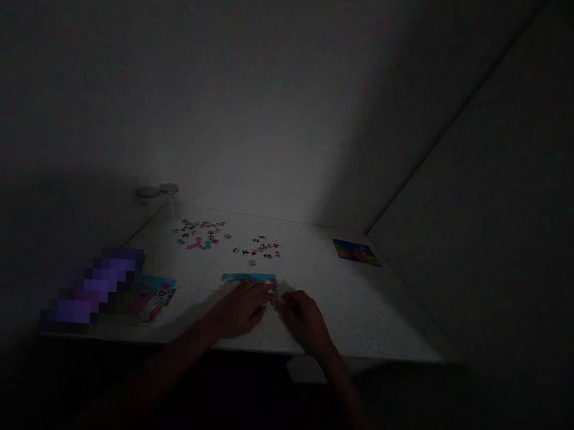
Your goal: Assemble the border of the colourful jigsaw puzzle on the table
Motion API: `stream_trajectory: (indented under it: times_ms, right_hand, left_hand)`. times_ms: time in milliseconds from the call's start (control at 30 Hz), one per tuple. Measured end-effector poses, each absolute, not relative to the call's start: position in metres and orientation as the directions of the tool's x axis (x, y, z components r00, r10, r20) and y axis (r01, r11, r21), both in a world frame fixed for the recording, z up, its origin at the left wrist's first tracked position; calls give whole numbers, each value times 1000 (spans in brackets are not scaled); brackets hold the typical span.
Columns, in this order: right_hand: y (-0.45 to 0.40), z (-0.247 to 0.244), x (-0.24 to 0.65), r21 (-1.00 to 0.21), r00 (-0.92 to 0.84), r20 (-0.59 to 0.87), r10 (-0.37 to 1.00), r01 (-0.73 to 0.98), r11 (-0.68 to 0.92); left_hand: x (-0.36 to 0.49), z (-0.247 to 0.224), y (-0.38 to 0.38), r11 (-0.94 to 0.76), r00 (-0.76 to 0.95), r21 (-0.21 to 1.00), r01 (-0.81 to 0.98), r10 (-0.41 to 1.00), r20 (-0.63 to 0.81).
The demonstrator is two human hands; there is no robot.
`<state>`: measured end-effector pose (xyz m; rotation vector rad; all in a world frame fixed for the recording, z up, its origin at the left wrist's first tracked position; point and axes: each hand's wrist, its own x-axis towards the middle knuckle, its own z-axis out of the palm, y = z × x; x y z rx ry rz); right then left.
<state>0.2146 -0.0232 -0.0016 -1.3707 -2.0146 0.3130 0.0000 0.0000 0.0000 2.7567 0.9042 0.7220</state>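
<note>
Working near the front edge of a white table (343, 324), both hands sit close together over a partly joined jigsaw puzzle (249, 279). The puzzle lies near the middle of this front edge, and a few loose puzzle pieces (273, 294) lie just beside it, between the hands. The left hand (238, 310) is low and narrow, with its fingers reaching to the puzzle. The right hand (304, 321) is curled, with its fingers pointing toward the same pieces. The light is very dim, so I cannot tell if either hand holds a piece.

Two scattered groups of pieces (200, 234) (261, 247) lie toward the far edge, well apart from the hands. A picture card (356, 252) lies near the far right corner, and another picture card (156, 299) lies at the left edge. Beside this second card is a blurred purple object (92, 286). Two glass jars (158, 196) stand at the far left corner.
</note>
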Motion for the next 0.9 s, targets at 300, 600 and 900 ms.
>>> stream_trajectory:
  times_ms: [300, 600, 900]
  right_hand:
    - [-37, -6, 219, -305, -473, 421, 774, 730, 611]
    - [-42, -10, 219, -310, -408, 410, 816, 779, 545]
    - [-46, -11, 217, -339, -371, 395, 840, 791, 509]
  left_hand:
    - [4, 2, 6, -767, 725, 248, 591, 641, 253]
    - [4, -2, 11, -789, 775, 182, 587, 613, 156]
    - [6, -1, 10, -798, 781, 178, 576, 601, 167]
